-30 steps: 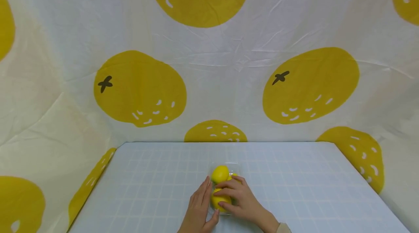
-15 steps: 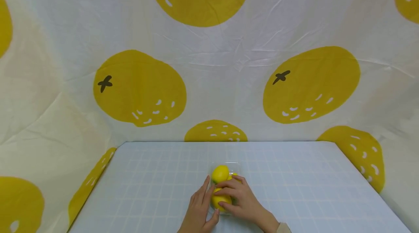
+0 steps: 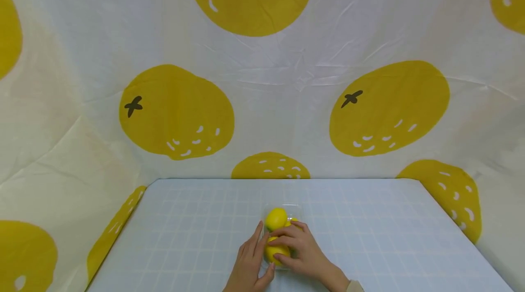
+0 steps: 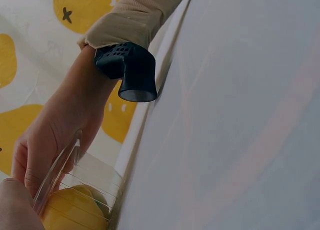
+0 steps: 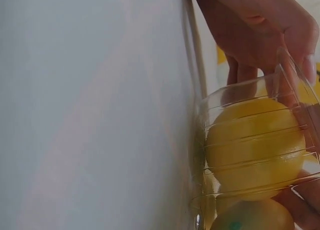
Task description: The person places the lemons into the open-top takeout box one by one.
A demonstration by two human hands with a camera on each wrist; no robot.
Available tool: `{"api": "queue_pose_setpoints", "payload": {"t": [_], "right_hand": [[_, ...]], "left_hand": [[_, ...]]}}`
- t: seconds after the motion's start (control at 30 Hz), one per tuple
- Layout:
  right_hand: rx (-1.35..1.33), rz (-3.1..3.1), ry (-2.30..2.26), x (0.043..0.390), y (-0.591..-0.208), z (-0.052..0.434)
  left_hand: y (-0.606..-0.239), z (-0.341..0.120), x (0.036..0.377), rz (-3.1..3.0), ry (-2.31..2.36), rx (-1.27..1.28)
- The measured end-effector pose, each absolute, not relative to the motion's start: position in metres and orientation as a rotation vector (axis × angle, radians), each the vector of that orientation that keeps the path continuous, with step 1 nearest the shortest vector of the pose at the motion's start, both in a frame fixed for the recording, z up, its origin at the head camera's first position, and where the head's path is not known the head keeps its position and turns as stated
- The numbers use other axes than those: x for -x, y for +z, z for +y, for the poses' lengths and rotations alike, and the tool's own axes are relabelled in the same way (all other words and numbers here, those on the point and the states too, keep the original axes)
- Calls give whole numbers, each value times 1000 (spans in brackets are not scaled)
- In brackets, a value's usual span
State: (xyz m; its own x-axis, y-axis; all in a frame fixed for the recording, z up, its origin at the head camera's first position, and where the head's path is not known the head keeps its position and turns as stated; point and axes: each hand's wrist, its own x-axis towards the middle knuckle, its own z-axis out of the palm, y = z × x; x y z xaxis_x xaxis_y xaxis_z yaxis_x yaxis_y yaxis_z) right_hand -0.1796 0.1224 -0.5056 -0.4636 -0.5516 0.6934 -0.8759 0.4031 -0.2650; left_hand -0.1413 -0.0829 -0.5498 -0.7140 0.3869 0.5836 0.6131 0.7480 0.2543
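Observation:
A clear plastic box [image 3: 295,207] with several yellow lemons stands on the table. One lemon [image 3: 276,219] is at its back left; another lemon [image 3: 276,252] sits at the front. My right hand [image 3: 301,248] curls its thumb and fingers over the front lemon inside the box. Along the box's left side lies my left hand [image 3: 249,258], its fingers fairly straight and its thumb at the near corner. Through the ribbed wall of the box [image 5: 250,125] a lemon [image 5: 255,145] shows in the right wrist view. A further lemon at the right is mostly hidden by my right hand.
A pale blue checked cloth [image 3: 197,223] covers the table. Behind and at both sides hangs a white curtain [image 3: 283,114] printed with big yellow fruits. A black wrist device [image 4: 130,70] is strapped below the beige right sleeve [image 4: 135,20].
My left index finger has shifted slightly right, towards the front lemon. The right hand, the lemons and the box stay where they were; the head view has tilted a little.

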Motion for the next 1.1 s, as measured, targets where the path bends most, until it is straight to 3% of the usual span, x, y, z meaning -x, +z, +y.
{"api": "queue_pose_setpoints", "payload": {"t": [0.67,1.1], "right_hand": [[-1236,-2209,827,180,-497,127],[-940,-2079,919,182,-450,174]], "left_hand": [[-549,-82,143,-2340,-600,756],[-540,-84,142,-2415,-620,751]]}}
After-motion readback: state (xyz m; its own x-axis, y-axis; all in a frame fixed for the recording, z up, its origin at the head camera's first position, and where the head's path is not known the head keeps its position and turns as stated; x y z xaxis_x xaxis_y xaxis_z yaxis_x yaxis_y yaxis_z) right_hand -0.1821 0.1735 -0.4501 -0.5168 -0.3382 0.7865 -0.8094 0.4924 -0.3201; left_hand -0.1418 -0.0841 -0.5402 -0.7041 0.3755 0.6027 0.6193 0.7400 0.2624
